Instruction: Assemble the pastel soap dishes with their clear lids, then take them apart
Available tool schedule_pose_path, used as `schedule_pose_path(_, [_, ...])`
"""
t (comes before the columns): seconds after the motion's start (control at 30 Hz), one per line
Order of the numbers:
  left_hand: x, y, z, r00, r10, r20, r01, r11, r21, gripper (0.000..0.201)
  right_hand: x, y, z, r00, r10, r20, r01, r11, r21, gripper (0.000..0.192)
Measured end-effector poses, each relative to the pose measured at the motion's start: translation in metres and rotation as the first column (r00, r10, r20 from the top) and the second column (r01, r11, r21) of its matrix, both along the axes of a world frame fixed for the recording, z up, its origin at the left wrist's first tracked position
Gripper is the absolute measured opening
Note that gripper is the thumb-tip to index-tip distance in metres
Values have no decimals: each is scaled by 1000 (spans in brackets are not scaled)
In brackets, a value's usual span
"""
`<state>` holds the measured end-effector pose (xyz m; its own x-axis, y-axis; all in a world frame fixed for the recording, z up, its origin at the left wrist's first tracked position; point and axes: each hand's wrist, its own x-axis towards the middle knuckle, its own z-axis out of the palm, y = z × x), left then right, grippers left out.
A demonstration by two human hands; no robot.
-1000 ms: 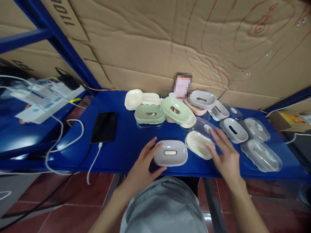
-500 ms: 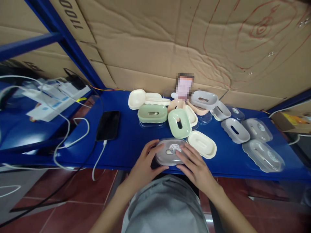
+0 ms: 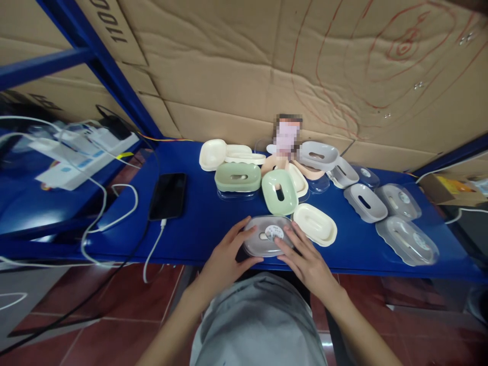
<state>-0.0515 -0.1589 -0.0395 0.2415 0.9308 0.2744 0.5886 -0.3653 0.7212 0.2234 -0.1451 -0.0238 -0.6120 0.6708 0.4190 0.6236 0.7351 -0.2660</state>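
A grey soap dish (image 3: 259, 245) with a clear lid and a round white label lies at the front edge of the blue table, between my hands. My left hand (image 3: 230, 249) grips its left end, thumb at the near side and fingers over the far side. On the right end, my right hand (image 3: 305, 250) rests its fingers on the lid beside the label, with the thumb at the near edge. Just beyond are a light green dish (image 3: 279, 192) with a slot and a cream dish (image 3: 314, 224). A darker green dish (image 3: 238, 178) sits behind to the left.
Grey dishes, some lidded (image 3: 407, 241), lie on the right of the blue table (image 3: 198, 229). Cream pieces (image 3: 212, 155) stand at the back. A black phone (image 3: 168, 197) with a white cable and a power strip (image 3: 64, 173) are at left. Cardboard (image 3: 213, 66) walls the back.
The view has shifted slightly. Both hands stay on the lidded grey soap dish, with hardly any movement of the fingers.
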Motion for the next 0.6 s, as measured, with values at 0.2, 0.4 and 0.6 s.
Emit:
schedule_pose_path(0.2, [0, -2, -5, 1000, 13, -26, -12, 998, 57, 67, 0, -1, -5, 1000, 15, -13, -15, 1000, 11, 78])
schedule_pose_path(0.4, [-1, -2, -4, 1000, 25, -1, -25, 999, 37, 64, 3, 3, -2, 1000, 14, -10, -15, 995, -94, 76])
schedule_pose_path(0.6, [-4, -3, 3, 997, -71, -12, 70, 997, -32, 76, 9, 6, 9, 999, 42, -8, -42, 993, -107, 75])
